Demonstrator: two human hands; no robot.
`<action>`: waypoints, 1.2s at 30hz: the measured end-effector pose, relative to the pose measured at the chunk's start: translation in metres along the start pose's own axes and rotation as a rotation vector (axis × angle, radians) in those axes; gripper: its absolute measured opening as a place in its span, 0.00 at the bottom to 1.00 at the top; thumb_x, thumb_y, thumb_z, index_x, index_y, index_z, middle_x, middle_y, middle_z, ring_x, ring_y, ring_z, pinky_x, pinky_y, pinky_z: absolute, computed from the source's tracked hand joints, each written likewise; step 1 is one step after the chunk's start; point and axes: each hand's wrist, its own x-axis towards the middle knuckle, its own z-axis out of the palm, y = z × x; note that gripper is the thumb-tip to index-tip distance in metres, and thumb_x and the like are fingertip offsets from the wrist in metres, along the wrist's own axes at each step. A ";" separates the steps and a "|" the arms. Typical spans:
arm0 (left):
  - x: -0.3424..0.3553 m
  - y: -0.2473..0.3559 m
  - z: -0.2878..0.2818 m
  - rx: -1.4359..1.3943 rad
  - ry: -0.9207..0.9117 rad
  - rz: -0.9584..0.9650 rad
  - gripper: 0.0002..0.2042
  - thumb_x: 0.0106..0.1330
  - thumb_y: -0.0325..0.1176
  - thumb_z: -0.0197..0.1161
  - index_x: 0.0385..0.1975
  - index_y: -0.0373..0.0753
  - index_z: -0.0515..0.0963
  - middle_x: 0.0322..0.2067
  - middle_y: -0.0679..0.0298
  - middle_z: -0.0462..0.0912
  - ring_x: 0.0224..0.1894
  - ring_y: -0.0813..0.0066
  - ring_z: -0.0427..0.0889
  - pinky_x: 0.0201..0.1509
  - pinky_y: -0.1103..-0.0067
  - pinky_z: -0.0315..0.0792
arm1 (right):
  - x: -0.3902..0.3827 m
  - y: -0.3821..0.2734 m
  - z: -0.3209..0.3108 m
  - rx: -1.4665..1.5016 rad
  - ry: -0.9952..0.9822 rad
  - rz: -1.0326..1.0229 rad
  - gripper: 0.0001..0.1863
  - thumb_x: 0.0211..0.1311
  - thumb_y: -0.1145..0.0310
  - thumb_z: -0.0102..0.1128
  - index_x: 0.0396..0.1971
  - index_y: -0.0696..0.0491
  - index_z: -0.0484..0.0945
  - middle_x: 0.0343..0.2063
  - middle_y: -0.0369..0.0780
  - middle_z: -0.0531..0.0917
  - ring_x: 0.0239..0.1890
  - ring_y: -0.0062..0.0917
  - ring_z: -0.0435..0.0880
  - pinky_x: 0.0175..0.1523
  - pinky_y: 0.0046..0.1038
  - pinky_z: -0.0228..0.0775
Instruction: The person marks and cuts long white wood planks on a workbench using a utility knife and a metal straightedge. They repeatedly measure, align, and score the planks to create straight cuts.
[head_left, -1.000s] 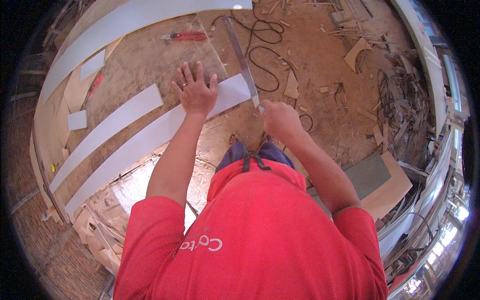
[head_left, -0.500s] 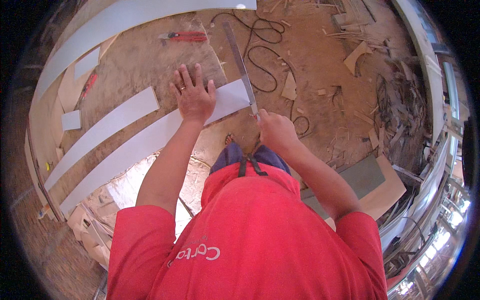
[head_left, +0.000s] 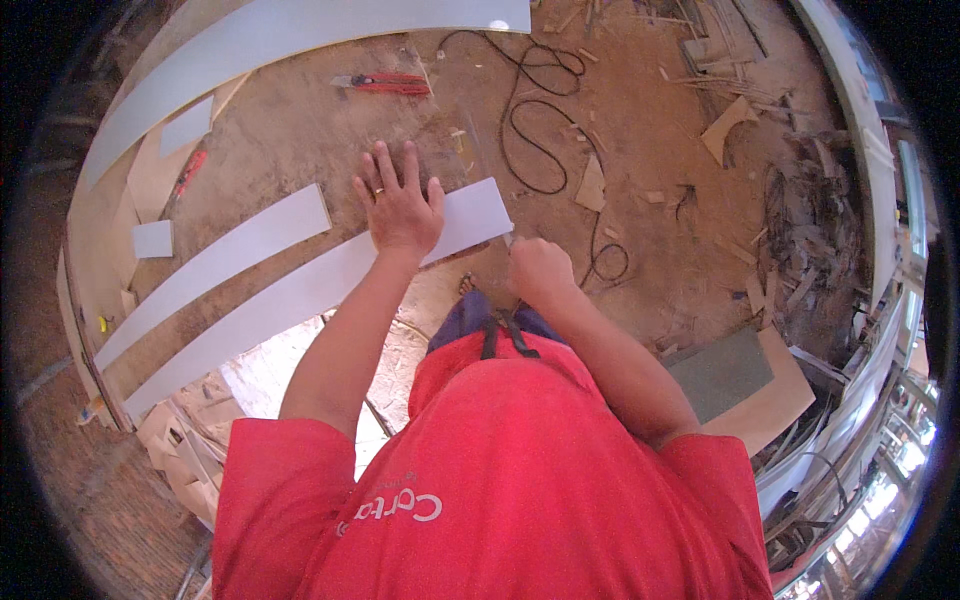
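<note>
My left hand (head_left: 406, 212) lies flat with fingers spread across a long, curved white board (head_left: 270, 300), pressing it against the brown work surface. At the board's right end, my right hand (head_left: 540, 270) is closed round the handle of a handsaw (head_left: 508, 239). The saw's blade is smeared by motion and barely shows beyond the board's end; my fingers hide the handle. Alongside lies a shorter curved white strip (head_left: 235, 250), apart from the held board.
Red utility knives (head_left: 390, 83) (head_left: 189, 175) lie on the work surface (head_left: 290, 130). A wide curved white panel (head_left: 300, 28) stretches across the far side. A black cord (head_left: 540, 150) loops over the floor to the right, among wood scraps (head_left: 728, 125).
The saw blade, distinct earlier, is now a faint blur, and my right hand has moved slightly nearer to me. My left hand stays flat on the board. The view has shifted slightly.
</note>
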 end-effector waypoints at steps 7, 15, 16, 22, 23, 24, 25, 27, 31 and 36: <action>-0.002 0.000 0.000 -0.012 0.035 0.019 0.33 0.76 0.50 0.52 0.79 0.47 0.59 0.79 0.44 0.51 0.80 0.38 0.49 0.81 0.43 0.43 | -0.020 0.014 -0.012 0.064 0.073 0.150 0.09 0.66 0.67 0.59 0.42 0.55 0.80 0.35 0.52 0.88 0.40 0.50 0.89 0.45 0.50 0.81; -0.002 0.000 0.004 0.001 0.048 0.024 0.33 0.76 0.50 0.51 0.79 0.46 0.59 0.79 0.44 0.51 0.80 0.38 0.49 0.80 0.44 0.43 | -0.029 0.009 -0.009 0.022 0.173 -0.011 0.12 0.64 0.72 0.57 0.45 0.61 0.79 0.36 0.53 0.88 0.38 0.49 0.91 0.42 0.48 0.84; -0.002 0.000 0.004 0.016 0.042 0.030 0.34 0.76 0.50 0.51 0.79 0.46 0.59 0.79 0.43 0.51 0.80 0.37 0.49 0.80 0.44 0.43 | -0.024 0.007 -0.006 0.060 0.159 -0.004 0.11 0.64 0.71 0.57 0.44 0.59 0.78 0.35 0.52 0.88 0.38 0.49 0.90 0.42 0.49 0.83; -0.001 0.000 0.000 0.028 0.069 0.046 0.34 0.75 0.51 0.52 0.78 0.45 0.60 0.78 0.42 0.53 0.80 0.36 0.50 0.80 0.43 0.43 | -0.002 0.005 -0.011 0.038 0.054 0.041 0.11 0.65 0.68 0.58 0.40 0.60 0.81 0.37 0.53 0.89 0.39 0.49 0.91 0.43 0.48 0.84; -0.001 0.000 0.000 0.022 0.067 0.046 0.34 0.75 0.51 0.52 0.78 0.45 0.60 0.78 0.42 0.53 0.80 0.36 0.50 0.80 0.43 0.43 | -0.002 0.006 -0.013 0.052 0.035 0.078 0.11 0.65 0.67 0.58 0.40 0.59 0.81 0.37 0.52 0.89 0.40 0.49 0.91 0.44 0.48 0.84; -0.001 -0.001 -0.001 0.014 0.065 0.040 0.34 0.75 0.51 0.52 0.78 0.45 0.60 0.78 0.42 0.53 0.80 0.36 0.50 0.80 0.43 0.43 | -0.006 0.008 -0.016 0.063 0.038 0.099 0.11 0.65 0.67 0.59 0.40 0.59 0.81 0.37 0.52 0.89 0.40 0.49 0.90 0.44 0.48 0.84; -0.001 -0.001 0.000 0.013 0.071 0.039 0.34 0.75 0.51 0.52 0.78 0.46 0.60 0.78 0.42 0.53 0.80 0.37 0.49 0.80 0.43 0.43 | -0.009 0.011 -0.019 0.064 0.037 0.137 0.11 0.66 0.67 0.59 0.41 0.58 0.81 0.36 0.51 0.89 0.40 0.49 0.90 0.44 0.48 0.84; -0.002 0.000 0.000 0.020 0.058 0.034 0.34 0.75 0.51 0.52 0.78 0.46 0.60 0.78 0.42 0.52 0.80 0.39 0.49 0.80 0.44 0.42 | -0.020 0.014 -0.022 0.068 0.029 0.233 0.11 0.67 0.66 0.58 0.43 0.58 0.80 0.36 0.50 0.89 0.40 0.49 0.90 0.43 0.48 0.84; -0.002 0.001 0.002 0.028 0.066 0.027 0.33 0.75 0.51 0.53 0.78 0.47 0.61 0.79 0.43 0.52 0.81 0.40 0.49 0.80 0.44 0.44 | -0.026 0.016 -0.023 0.088 0.227 0.031 0.12 0.66 0.67 0.61 0.45 0.56 0.78 0.34 0.50 0.87 0.38 0.50 0.88 0.43 0.50 0.80; -0.001 0.001 0.003 0.035 0.039 0.011 0.33 0.76 0.51 0.52 0.78 0.47 0.60 0.79 0.45 0.51 0.81 0.41 0.48 0.80 0.44 0.44 | -0.018 0.012 -0.017 0.009 0.227 -0.028 0.10 0.66 0.68 0.59 0.43 0.56 0.76 0.32 0.49 0.86 0.35 0.50 0.88 0.40 0.50 0.81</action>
